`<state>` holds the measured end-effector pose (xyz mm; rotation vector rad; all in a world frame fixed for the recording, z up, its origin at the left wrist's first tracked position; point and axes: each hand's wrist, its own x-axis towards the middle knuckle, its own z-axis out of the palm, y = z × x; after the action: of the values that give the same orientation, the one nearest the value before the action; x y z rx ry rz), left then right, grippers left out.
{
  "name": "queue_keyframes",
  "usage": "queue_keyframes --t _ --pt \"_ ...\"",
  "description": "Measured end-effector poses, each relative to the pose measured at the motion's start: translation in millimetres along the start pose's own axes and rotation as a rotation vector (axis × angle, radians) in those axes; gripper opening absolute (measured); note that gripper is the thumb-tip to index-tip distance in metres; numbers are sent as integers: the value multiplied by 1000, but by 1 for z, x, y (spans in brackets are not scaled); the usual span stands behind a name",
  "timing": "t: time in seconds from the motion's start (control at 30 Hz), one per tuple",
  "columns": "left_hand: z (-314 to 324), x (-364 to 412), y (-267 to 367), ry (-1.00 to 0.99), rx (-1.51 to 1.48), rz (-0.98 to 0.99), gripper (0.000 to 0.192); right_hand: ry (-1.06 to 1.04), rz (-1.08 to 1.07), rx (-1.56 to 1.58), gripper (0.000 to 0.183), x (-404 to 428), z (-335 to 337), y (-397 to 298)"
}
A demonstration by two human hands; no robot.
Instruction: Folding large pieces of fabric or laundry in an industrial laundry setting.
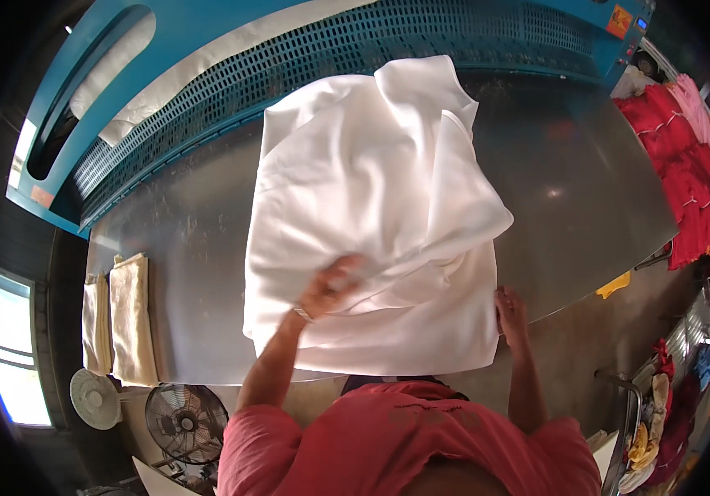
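A large white cloth, smooth and slightly glossy, lies folded in loose layers on a metal tabletop. Its upper layer is rumpled, with a flap turned over at the right. My left hand is over the lower middle of the cloth, blurred, thumb and fingers apart, with a band at the wrist. At the cloth's lower right edge is my right hand, fingers bent beside the hem; whether they pinch it is unclear.
Beyond the table stands a blue machine with a perforated guard. Folded cream cloths lie at the left end. Fans stand below left. Red cloth bundles and a metal-framed cart holding textiles are at right.
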<state>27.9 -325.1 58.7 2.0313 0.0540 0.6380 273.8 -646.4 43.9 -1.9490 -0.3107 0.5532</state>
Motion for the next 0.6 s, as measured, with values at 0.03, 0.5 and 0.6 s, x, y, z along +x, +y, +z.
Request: queue_keyframes --t 0.03,0.5,0.6 --pt "-27 3 17 140 319 -323 45 -179 113 -108 36 -5 -3 4" --pt "-80 -152 109 774 -440 -567 52 307 -207 464 37 -79 -15 -34" --pt "-130 -190 117 772 -505 -488 43 178 -492 675 33 -114 -23 -105"
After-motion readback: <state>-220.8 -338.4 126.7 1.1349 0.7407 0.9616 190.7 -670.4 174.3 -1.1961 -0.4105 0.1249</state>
